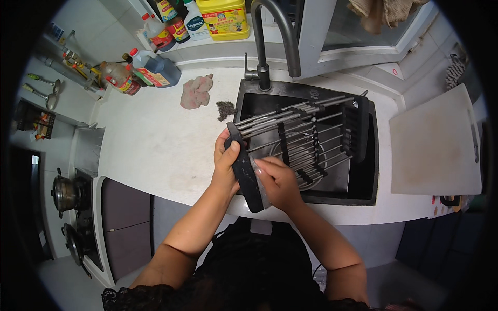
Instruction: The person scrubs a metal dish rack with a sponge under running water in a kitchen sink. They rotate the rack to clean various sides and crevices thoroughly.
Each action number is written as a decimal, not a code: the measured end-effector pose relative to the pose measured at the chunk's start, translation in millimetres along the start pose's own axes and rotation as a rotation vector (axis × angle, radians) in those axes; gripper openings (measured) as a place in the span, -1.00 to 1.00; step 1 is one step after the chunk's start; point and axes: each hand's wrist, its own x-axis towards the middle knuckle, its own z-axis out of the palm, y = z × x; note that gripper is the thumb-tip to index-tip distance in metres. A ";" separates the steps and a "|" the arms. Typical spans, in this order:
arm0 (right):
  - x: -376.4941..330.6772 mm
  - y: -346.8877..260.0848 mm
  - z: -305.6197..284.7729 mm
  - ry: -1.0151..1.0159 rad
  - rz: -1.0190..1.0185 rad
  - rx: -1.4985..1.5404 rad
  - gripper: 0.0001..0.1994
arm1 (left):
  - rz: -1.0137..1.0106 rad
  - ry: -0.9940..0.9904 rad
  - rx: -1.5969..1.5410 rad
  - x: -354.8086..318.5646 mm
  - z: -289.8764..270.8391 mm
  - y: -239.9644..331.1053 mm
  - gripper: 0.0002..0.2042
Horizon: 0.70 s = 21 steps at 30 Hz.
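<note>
Together, left hand [226,161] and right hand [278,181] grip the drying rack's [306,136] dark end.

Up beyond the hands, a dark curved faucet [275,41] rises from the back edge of the black sink [363,192]. Just left of it on the white counter [150,145] lie a crumpled pink cloth [196,92] and, nearer the sink, a small dark scouring pad [225,109]. Further up and left, bottles of dark sauce and oil [150,67] stand in the corner, with a yellow jug [224,18] on the ledge behind. Well off to the right, a pale cutting board [436,145] rests flat. Far left and lower down, two metal pots [66,193] sit on the stove, ladles [46,88] hanging on the wall above.
</note>
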 end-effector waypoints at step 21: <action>-4.3 2.0 -5.3 -0.197 -0.492 -0.597 -0.69 | -0.349 0.178 -0.138 33.5 -13.5 -1.1 -0.71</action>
